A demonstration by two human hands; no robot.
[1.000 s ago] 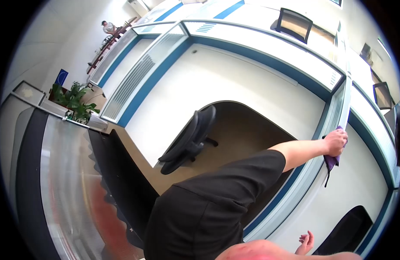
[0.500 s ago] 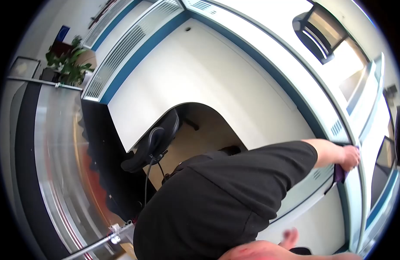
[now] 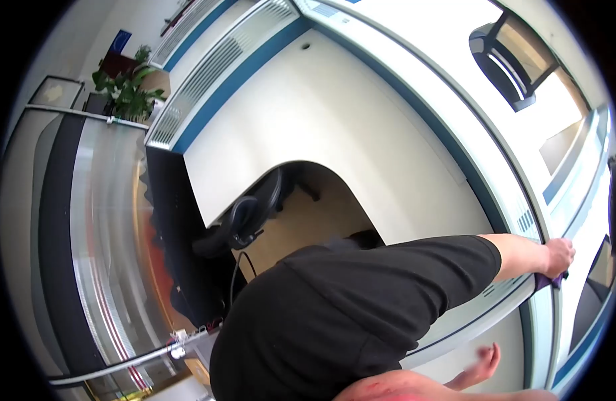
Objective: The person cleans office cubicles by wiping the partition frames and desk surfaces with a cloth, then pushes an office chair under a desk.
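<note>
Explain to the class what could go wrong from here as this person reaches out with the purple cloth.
The reaching arm is far extended and the other hand seems to brace on nothing, so balance could be lost. The purple cloth is bunched under the reaching hand at the partition; it might slip free. The dark chair stands close to the body and could be bumped.

The left arm [image 3: 522,256] stretches to the right side, the left hand [image 3: 558,258] gripping. Low right, the right hand [image 3: 483,364] is raised, fingers loosely bent.
</note>
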